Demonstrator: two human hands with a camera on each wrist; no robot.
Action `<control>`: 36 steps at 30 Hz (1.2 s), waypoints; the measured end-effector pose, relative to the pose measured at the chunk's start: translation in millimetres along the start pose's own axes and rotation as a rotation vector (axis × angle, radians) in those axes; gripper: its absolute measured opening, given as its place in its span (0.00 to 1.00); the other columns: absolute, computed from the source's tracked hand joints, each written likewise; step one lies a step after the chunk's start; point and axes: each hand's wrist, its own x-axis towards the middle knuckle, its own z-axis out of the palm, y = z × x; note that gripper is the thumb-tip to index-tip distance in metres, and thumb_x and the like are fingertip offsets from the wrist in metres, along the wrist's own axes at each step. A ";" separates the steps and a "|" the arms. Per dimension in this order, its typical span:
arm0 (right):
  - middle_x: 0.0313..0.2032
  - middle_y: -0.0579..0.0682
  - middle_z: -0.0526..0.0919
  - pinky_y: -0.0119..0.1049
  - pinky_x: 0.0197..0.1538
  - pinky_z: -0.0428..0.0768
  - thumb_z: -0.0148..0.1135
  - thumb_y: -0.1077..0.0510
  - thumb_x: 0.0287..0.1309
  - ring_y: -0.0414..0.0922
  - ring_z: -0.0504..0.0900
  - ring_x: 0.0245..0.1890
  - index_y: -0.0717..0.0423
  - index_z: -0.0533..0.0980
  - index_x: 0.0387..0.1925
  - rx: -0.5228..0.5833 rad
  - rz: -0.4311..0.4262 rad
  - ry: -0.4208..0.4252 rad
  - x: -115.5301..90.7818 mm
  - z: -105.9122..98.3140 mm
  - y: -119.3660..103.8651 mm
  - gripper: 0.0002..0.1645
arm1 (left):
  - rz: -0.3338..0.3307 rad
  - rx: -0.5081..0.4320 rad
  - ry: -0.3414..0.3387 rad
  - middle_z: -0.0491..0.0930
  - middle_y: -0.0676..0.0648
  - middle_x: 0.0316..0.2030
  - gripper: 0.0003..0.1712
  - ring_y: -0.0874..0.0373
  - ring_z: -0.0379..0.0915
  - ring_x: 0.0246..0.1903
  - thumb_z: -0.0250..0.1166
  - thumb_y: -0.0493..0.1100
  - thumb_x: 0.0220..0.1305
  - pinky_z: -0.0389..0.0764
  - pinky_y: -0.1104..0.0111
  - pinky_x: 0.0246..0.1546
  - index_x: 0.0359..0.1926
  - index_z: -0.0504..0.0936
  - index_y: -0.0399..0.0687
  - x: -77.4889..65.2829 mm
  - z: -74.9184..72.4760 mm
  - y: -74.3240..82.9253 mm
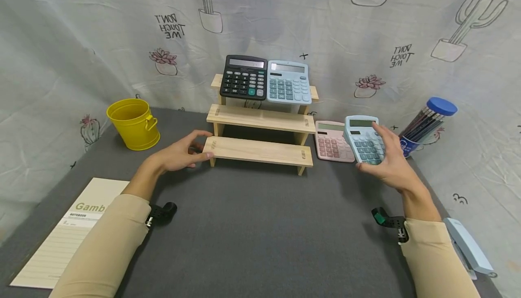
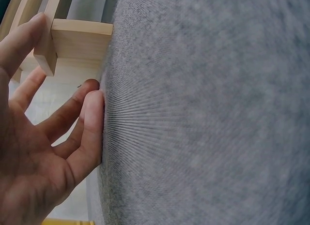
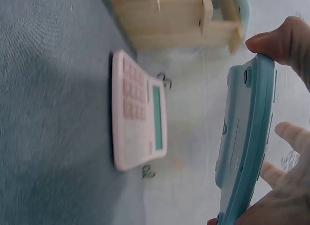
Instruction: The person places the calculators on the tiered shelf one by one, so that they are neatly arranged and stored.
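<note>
My right hand [image 1: 388, 162] grips a light blue calculator [image 1: 366, 142] by its edges, its keys and screen showing in the head view. In the right wrist view that calculator [image 3: 244, 138] is raised off the table, its side and back visible. A pink calculator [image 1: 331, 142] lies behind it, beside a three-tier wooden stand [image 1: 260, 149]. My left hand [image 1: 179, 151] holds the left end of the stand's lowest shelf, with thumb and index finger at its corners; its other fingers [image 2: 92, 128] are bent near the cloth. On the top tier lean a black calculator [image 1: 244, 77] and another light blue calculator [image 1: 289, 82].
A yellow bucket [image 1: 134, 126] stands at the left, with a notebook [image 1: 77, 230] nearer me under the left forearm. At the right are a blue-lidded tub of pencils [image 1: 423, 126] and a light blue stapler [image 1: 468, 246]. Printed cloth [image 1: 260, 17] hangs behind the grey table.
</note>
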 end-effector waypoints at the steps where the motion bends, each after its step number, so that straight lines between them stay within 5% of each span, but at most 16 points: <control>1: 0.80 0.64 0.38 0.73 0.69 0.47 0.80 0.60 0.43 0.70 0.42 0.75 0.48 0.46 0.83 0.002 -0.012 -0.006 0.2 0.9 -4.0 0.71 | -0.001 0.003 0.002 0.64 0.31 0.69 0.47 0.38 0.74 0.59 0.65 0.67 0.68 0.84 0.55 0.49 0.78 0.51 0.66 -0.3 -0.3 0.1; 13: 0.80 0.57 0.39 0.63 0.62 0.59 0.78 0.61 0.44 0.62 0.51 0.69 0.40 0.46 0.83 0.055 -0.082 -0.093 8.4 18.6 -40.9 0.70 | 0.000 0.009 0.004 0.64 0.31 0.69 0.47 0.38 0.74 0.59 0.64 0.67 0.68 0.84 0.54 0.49 0.78 0.50 0.66 -3.1 -3.6 0.4; 25: 0.80 0.55 0.41 0.70 0.67 0.56 0.77 0.63 0.44 0.65 0.50 0.72 0.37 0.47 0.82 0.166 -0.115 -0.157 15.9 39.3 -62.7 0.70 | 0.006 0.006 0.005 0.64 0.32 0.68 0.47 0.39 0.74 0.58 0.64 0.68 0.68 0.84 0.55 0.49 0.78 0.51 0.66 -2.2 -2.6 3.1; 33: 0.79 0.51 0.44 0.50 0.57 0.69 0.77 0.61 0.46 0.66 0.51 0.72 0.32 0.48 0.82 0.218 -0.096 -0.197 19.7 51.0 -75.7 0.69 | 0.007 0.002 0.000 0.65 0.32 0.68 0.47 0.40 0.75 0.58 0.65 0.66 0.69 0.83 0.55 0.49 0.78 0.51 0.64 -1.6 0.4 0.4; 36: 0.79 0.50 0.45 0.54 0.61 0.68 0.77 0.61 0.44 0.65 0.51 0.73 0.34 0.49 0.82 0.242 -0.118 -0.201 21.4 54.1 -80.0 0.69 | 0.006 0.005 -0.001 0.65 0.32 0.68 0.46 0.40 0.74 0.58 0.65 0.66 0.68 0.83 0.55 0.49 0.78 0.51 0.65 -1.1 0.7 0.6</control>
